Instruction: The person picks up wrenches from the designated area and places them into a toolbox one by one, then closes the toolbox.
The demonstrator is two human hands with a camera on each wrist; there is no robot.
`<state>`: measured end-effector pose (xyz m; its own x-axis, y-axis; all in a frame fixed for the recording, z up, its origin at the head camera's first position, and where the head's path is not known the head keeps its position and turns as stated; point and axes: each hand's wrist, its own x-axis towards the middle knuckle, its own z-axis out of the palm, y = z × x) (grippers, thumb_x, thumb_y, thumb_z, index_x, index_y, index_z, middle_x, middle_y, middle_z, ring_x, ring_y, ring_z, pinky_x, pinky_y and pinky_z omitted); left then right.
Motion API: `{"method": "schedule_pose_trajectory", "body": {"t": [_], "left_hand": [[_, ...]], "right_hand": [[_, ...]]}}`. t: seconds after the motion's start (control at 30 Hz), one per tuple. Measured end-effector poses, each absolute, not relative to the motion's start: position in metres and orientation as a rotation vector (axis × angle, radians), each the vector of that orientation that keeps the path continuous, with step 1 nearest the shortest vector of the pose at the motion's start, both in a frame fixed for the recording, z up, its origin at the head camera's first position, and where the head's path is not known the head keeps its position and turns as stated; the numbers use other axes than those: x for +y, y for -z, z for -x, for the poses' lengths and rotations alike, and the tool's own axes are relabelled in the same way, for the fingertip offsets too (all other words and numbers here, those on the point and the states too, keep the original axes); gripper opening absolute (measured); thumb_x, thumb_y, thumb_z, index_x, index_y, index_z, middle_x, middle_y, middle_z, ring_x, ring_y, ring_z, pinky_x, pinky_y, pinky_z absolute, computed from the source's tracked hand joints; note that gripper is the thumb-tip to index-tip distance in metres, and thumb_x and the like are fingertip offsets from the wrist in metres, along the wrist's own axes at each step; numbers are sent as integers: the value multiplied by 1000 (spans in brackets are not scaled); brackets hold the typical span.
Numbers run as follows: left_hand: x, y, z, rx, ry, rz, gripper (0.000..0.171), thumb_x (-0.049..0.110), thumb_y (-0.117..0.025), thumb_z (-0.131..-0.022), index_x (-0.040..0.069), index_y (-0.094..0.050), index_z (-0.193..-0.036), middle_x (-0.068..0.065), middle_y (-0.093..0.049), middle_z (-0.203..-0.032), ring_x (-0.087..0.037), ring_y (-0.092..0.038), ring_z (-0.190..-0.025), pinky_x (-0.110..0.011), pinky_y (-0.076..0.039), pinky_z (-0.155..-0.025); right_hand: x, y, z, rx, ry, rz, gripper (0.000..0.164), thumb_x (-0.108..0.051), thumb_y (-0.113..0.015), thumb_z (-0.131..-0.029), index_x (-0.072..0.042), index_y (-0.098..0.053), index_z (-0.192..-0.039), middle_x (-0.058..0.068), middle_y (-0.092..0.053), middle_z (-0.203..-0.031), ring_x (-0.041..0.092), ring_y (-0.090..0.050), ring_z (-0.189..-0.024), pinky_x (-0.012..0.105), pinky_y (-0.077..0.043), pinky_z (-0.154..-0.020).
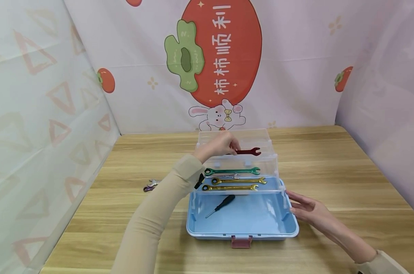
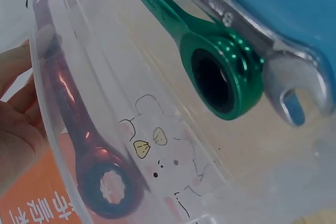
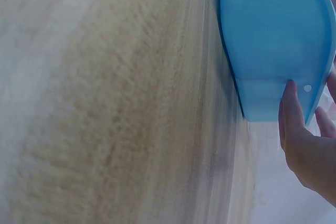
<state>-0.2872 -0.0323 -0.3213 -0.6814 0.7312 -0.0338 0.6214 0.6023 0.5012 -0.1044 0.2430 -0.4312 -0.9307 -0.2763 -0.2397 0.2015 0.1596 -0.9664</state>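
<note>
Fingers of my left hand (image 1: pixel 224 144) hold a dark red wrench (image 1: pixel 250 152) over the raised clear tray (image 1: pixel 272 167) of a light blue toolbox (image 1: pixel 242 236). Through the clear plastic, the left wrist view shows the wrench's ring end. Below it in the trays lie a green wrench (image 1: pixel 232 171), a small silver wrench (image 1: pixel 235 176) and two gold wrenches, the upper gold one (image 1: pixel 239 181) and the lower gold one (image 1: pixel 231 187). My right hand (image 1: pixel 313 213) touches the box's right side with fairly straight fingers, one fingertip flat on its outer wall (image 3: pixel 273 35).
A black-handled screwdriver (image 1: pixel 224 203) lies on the box floor. Left of the box, a silver wrench (image 1: pixel 153 182) and a purple wrench (image 1: pixel 148 188) rest on the wooden table (image 1: pixel 124 213), partly behind my left sleeve. A printed cloth (image 1: pixel 142 45) hangs behind the table.
</note>
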Motion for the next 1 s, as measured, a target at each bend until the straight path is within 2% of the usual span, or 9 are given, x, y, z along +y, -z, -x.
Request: {"method": "schedule_pose_trajectory", "body": {"t": [0.13, 0.2, 0.43, 0.8, 0.9, 1.0], "left_hand": [[-33, 321, 287, 2566, -659, -1126, 14, 5, -66, -78, 4, -69, -92, -5, -67, -86, -11, -58, -72, -17, -47, -65], [-33, 321, 286, 2556, -646, -1125, 15, 4, -64, -79, 3, -69, -94, -6, -67, -88, -11, -58, -74, -17, -47, -67], [-32, 319, 287, 2525, -609, -1106, 18, 4, -61, -81, 4, -68, -98, -5, -66, -93, -11, -59, -80, -18, -47, -72], [-32, 320, 285, 2524, -593, -1038, 21, 5, -61, -82, 6, -67, -101, -3, -65, -98, -11, -58, -85, -20, -46, -77], [-33, 320, 284, 2535, -593, -1030, 20, 5, -61, -82, 7, -68, -100, -3, -66, -97, -10, -58, -83, -19, -46, -74], [-32, 321, 283, 2527, -597, -1018, 19, 5, -61, -82, 8, -68, -100, -2, -66, -95, -11, -57, -81, -19, -46, -71]], "right_hand": [[243, 432, 104, 2072, 1841, 86, 61, -14, -57, -86, 2, -26, -136, -10, -44, -127, -5, -51, -101, 27, -46, -82], [243, 432, 104, 2067, 1851, 93, 60, -13, -57, -86, 2, -27, -136, -19, -46, -120, -5, -51, -101, 26, -46, -82], [243, 432, 104, 2074, 1853, 82, 60, -13, -58, -85, 2, -29, -136, -18, -46, -121, -5, -51, -100, 27, -46, -82], [243, 432, 104, 2068, 1860, 90, 60, -13, -59, -85, 1, -30, -135, -25, -47, -113, -6, -51, -99, 26, -46, -81], [243, 433, 104, 2070, 1859, 85, 60, -13, -58, -85, 1, -29, -136, -23, -47, -115, -5, -51, -99, 26, -46, -82], [243, 433, 104, 2075, 1848, 74, 61, -13, -58, -85, 1, -28, -136, -13, -46, -124, -5, -51, -100, 26, -46, -82]]}}
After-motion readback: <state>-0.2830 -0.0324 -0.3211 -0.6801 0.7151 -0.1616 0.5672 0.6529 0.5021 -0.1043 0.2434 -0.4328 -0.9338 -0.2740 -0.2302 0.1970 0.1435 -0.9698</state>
